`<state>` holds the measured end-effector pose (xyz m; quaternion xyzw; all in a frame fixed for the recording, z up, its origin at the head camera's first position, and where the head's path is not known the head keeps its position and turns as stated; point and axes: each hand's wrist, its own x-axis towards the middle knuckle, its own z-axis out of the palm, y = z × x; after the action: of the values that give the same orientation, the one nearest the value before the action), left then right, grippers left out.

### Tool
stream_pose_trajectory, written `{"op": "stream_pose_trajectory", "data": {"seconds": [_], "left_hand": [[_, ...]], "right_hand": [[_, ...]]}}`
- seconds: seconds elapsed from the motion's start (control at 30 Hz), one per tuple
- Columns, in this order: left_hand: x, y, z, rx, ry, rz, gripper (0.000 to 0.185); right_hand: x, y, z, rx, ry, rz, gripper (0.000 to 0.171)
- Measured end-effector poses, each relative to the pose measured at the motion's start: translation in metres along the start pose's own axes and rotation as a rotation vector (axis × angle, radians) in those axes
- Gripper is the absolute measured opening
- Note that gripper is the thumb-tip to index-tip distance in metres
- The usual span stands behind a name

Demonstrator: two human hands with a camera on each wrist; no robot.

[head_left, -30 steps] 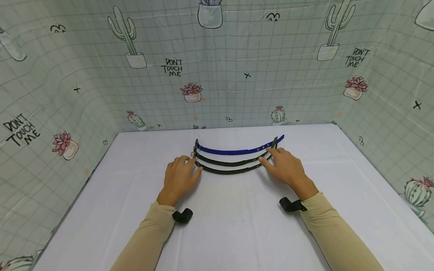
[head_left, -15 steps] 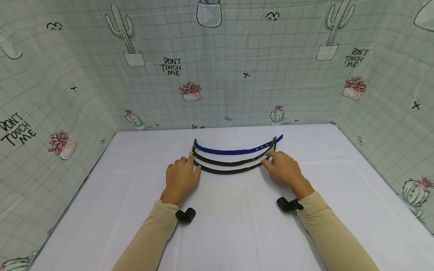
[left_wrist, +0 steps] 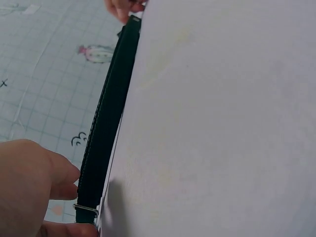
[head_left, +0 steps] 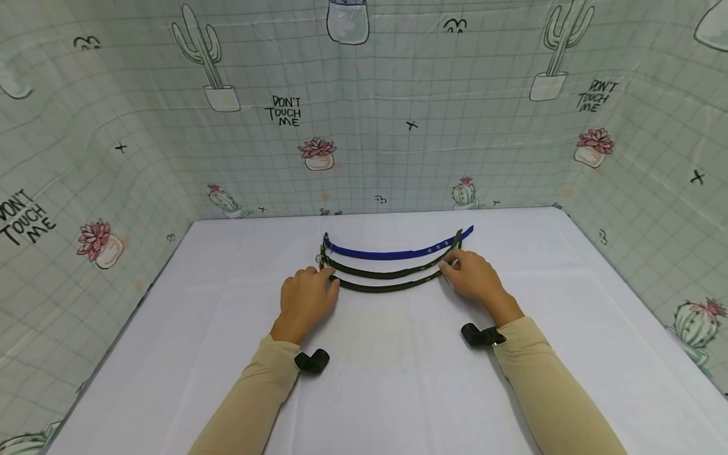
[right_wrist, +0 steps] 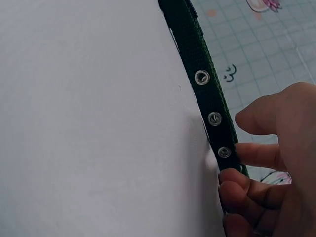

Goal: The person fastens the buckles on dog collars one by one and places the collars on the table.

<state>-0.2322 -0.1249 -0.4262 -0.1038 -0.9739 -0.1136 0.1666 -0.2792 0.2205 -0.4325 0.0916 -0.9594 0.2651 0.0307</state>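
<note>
"Head view first: what lies between the two hands?"

"Three straps, curving one behind another on the white worktop. The near green strap is closest to the person, the middle green strap comes next, and the blue strap is farthest off."

"Where is the left hand?"

"At the left end of the near green strap. Its fingers are bent and pinch that end, right by a metal loop that goes round the band; the left wrist view shows it well."

"And the right hand?"

"At the other end of the same strap. Its fingers are curled and hold it just past three metal eyelets. Whether every fingertip touches it, I can't tell."

"Is that strap flat?"

"No, it stands on edge, its broad side facing the person."

"How does the right side of the group look?"

"A dark green end crosses the blue strap, whose tip reaches out beyond it. On the left, the metal fittings sit close together, too small to tell apart."

"Anything around them?"

"Tan sleeves, a black device at each wrist, and a pale cloth printed with cacti rising behind the worktop."
</note>
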Motion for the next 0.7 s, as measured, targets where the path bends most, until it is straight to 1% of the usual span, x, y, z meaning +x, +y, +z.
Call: {"op": "stream_pose_trajectory", "data": {"seconds": [0.2, 0.33, 0.5, 0.6, 0.7], "left_hand": [[0.000, 0.000, 0.003, -0.037, -0.011, 0.017, 0.030], [0.000, -0.002, 0.005, -0.058, -0.043, 0.004, 0.033], [0.001, -0.008, 0.005, -0.085, -0.062, -0.011, 0.033], [0.003, -0.012, 0.005, -0.100, -0.058, -0.004, 0.031], [0.004, -0.015, 0.004, -0.107, -0.086, 0.009, 0.031]], "right_hand": [[-0.001, 0.002, 0.004, 0.018, 0.003, 0.011, 0.036], [-0.003, 0.002, 0.006, 0.014, -0.008, 0.025, 0.034], [-0.003, 0.001, 0.006, 0.016, 0.002, 0.010, 0.032], [-0.002, 0.001, 0.006, 0.020, 0.014, 0.003, 0.030], [-0.003, 0.002, 0.006, 0.024, 0.015, 0.012, 0.028]]}}
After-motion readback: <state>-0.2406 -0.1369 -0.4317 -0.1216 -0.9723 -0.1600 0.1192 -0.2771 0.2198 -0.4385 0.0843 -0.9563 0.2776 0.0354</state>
